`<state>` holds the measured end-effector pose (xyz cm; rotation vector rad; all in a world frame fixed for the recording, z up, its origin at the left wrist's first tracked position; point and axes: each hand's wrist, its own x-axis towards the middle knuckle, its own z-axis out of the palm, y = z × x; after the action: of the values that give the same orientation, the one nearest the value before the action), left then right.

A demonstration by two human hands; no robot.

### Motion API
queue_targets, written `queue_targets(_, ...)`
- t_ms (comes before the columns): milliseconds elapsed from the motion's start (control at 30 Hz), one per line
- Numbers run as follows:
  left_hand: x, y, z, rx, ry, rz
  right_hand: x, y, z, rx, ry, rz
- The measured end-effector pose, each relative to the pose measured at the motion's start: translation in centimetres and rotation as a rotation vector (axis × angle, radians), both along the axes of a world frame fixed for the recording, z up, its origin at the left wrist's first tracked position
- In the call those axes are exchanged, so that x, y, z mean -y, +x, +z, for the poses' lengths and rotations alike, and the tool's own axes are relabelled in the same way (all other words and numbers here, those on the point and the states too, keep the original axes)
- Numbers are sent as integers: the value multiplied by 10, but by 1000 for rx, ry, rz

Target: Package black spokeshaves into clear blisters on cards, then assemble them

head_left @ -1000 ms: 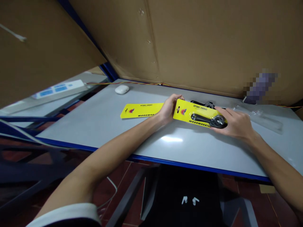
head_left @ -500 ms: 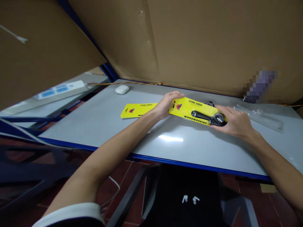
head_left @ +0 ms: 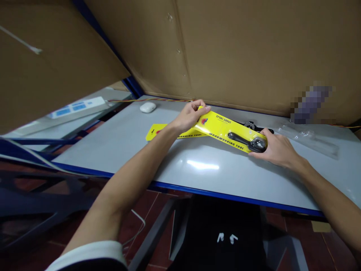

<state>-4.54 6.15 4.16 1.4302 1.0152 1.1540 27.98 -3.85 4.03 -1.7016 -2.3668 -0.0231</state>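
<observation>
Between my hands is a yellow carded spoke shave package (head_left: 216, 130), tilted with its left end higher. A black tool part shows under the clear blister at its right end. My left hand (head_left: 191, 116) pinches the card's upper left end, thumb on top. The right end is gripped by my right hand (head_left: 278, 148), thumb above and fingers beneath. Behind it on the table lies a second yellow card (head_left: 154, 131), partly covered by my left forearm and the held package. A black spokeshave (head_left: 249, 125) peeks out behind the package, mostly hidden.
A clear plastic blister shell (head_left: 313, 141) lies on the grey table (head_left: 113, 150) at the right. White earbud case (head_left: 148, 107) sits at the back left. Cardboard walls (head_left: 239, 56) border the back. A power strip (head_left: 73, 109) is on the left-hand surface.
My left hand has moved slightly left and up, carrying the card's left end with it. More of the printed lettering now shows near my right hand, which still grips the package.
</observation>
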Motion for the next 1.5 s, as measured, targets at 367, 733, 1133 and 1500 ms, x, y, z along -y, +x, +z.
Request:
queue_targets(367, -31, -81, -7, -318, 54, 341, 1, -4, -4, -116, -106, 38)
queue_targets(733, -45, -113, -17, -946, 100, 661, 2, -6, -5, -72, -61, 36)
queue_targets(1133, -38, -109, -23, -1181, 169, 633, -4, 21, 12, -7, 405, 19)
queue_targets(1500, -24, -22, -51, -1204, 608, -79, -45, 152, 9, 243, 43, -426)
